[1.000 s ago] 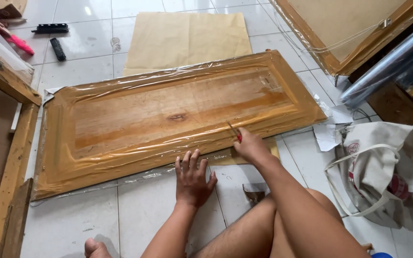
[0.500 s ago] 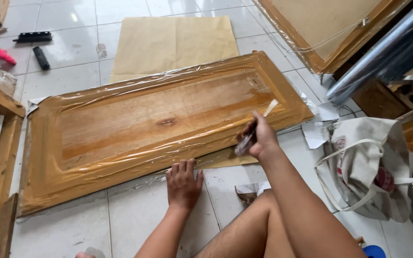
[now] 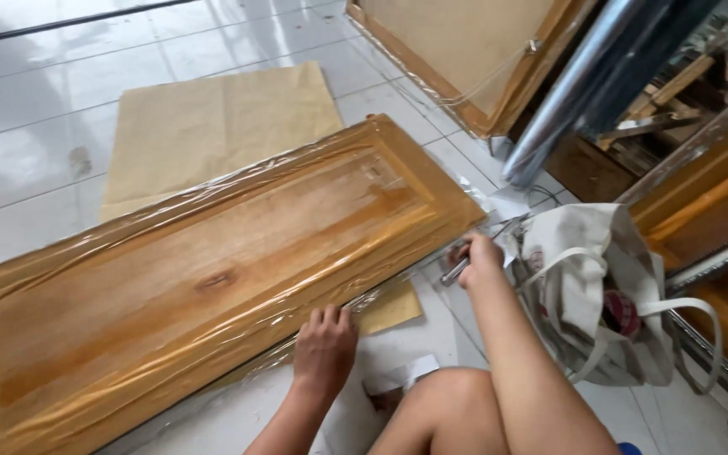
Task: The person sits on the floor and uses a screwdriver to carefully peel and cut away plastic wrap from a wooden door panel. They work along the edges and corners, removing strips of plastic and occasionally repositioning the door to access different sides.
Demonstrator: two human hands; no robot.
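nearest the camera: bare knee [image 3: 457,392] of the seated person, raised over the white tiled floor [image 3: 35,168]. a small scrap of white paper [image 3: 402,375] lies on the tiles just left of the knee.

left hand [image 3: 323,347]: flat, palm down, fingers together and extended, holding nothing. fingertips touch the near edge of the wooden door panel [image 3: 204,270], on the loose clear plastic film [image 3: 297,350] that trails off that edge.

right hand [image 3: 480,259]: closed round a slim cutter-like tool [image 3: 455,271], grey metallic end protruding toward the left. exact type of tool cannot be told. hand sits just off the panel's right near corner, close beside a white cloth bag [image 3: 600,286] with loop handles; something red shows inside the bag.

panel: lies flat on the floor, long, orange-brown, raised frame round a sunken centre, wrapped in shiny film. runs diagonally from lower left to upper right of view. a corner of brown paper [image 3: 389,307] sticks out from under its near edge, between the two hands.

beyond the panel: large sheet of brown paper [image 3: 212,126] flat on the tiles, partly under the far edge.

far right: second framed panel [image 3: 465,50] leaning, film-covered; a metallic roll [image 3: 566,101] slanting in front of it; more wooden pieces [image 3: 709,202] at the right edge.
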